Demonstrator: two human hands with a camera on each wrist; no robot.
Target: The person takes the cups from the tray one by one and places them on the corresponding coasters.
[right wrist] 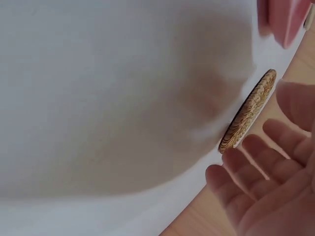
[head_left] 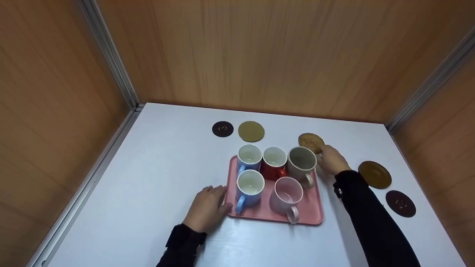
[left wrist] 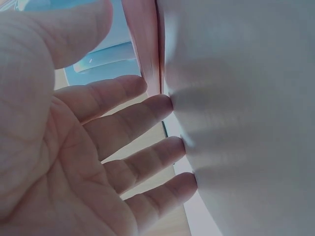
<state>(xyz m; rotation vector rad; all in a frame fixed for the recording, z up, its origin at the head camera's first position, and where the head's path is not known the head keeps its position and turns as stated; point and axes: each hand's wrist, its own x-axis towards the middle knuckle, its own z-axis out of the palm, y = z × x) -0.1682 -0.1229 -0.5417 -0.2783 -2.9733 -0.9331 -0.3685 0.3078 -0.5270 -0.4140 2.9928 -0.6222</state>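
A pink tray (head_left: 311,211) holds several mugs: one blue mug (head_left: 249,157) at the back left, another blue mug (head_left: 249,191) in front of it, a red mug (head_left: 272,168), a large grey mug (head_left: 302,165) and a pale pink mug (head_left: 285,196). At the tray's left edge is my left hand (head_left: 207,209), its fingers extended and fingertips against the table in the left wrist view. My right hand (head_left: 332,159) reaches behind the tray's right side. Its extended fingers are at the edge of a round woven coaster (right wrist: 248,113), which lies flat on the table.
Along the back lie a dark round coaster (head_left: 222,129) and an olive coaster (head_left: 251,131). To the right are a brown round dish (head_left: 374,174) and another dark coaster (head_left: 400,204), beside my right sleeve. Wooden panels (head_left: 241,55) enclose the white table (head_left: 148,178).
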